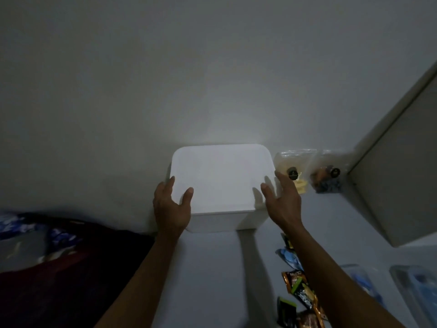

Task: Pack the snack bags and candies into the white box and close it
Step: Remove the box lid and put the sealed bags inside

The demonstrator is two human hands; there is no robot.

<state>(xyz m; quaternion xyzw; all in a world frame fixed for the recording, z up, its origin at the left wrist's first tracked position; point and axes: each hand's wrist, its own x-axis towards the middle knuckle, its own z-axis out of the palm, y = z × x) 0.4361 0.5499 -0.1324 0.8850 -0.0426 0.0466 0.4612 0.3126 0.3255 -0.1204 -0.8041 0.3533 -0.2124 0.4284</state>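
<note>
Against the pale wall, on a light surface, sits the white rounded-corner plastic box [222, 185] with its smooth lid on, brightly lit. At its near left corner the left hand [171, 207] grasps the lid edge, thumb on top and fingers around the side. Just beside the right edge, the right hand [282, 200] hovers with fingers spread, holding nothing. Two clear candy bags [309, 171] lie right of the box; colourful snack packets [300, 287] lie nearer.
</note>
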